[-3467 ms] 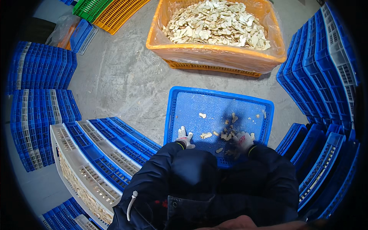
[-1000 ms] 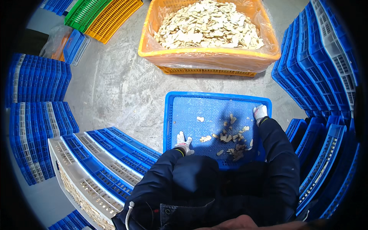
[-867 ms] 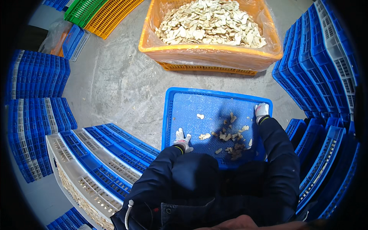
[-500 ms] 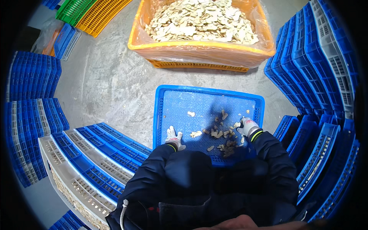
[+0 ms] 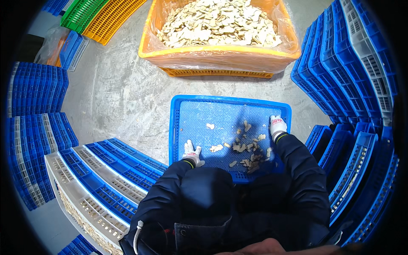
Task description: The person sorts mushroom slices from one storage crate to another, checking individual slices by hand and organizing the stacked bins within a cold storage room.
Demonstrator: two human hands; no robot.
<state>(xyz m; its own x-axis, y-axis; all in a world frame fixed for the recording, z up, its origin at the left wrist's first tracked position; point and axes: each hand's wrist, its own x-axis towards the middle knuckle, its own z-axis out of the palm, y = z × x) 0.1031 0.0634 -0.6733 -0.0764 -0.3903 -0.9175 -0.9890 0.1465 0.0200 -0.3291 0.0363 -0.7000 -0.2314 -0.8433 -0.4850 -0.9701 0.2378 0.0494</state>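
A shallow blue plastic tray [image 5: 231,100] with a perforated bottom lies in front of me. Pale, irregular dried slices [image 5: 242,147] are scattered in it, mostly right of the middle and toward my side, partly in shadow. My left hand [image 5: 191,152], in a white glove, is inside the tray at the near left, its fingers spread and holding nothing. At the right side wall is my right hand [image 5: 277,125], also gloved, its fingers stretched toward the far side and no slice visible in it. Whether it touches the tray floor I cannot tell.
Beyond the tray stands an orange crate [image 5: 219,52] lined with clear plastic and heaped with similar slices. Stacked blue and white trays rise at the right [image 5: 340,63], left [image 5: 38,89] and near left [image 5: 97,178]. Green and yellow crates [image 5: 112,21] sit far left.
My right hand has moved away from the slices, farther out and to the right, along the tray's side wall. My left hand stays in nearly the same place.
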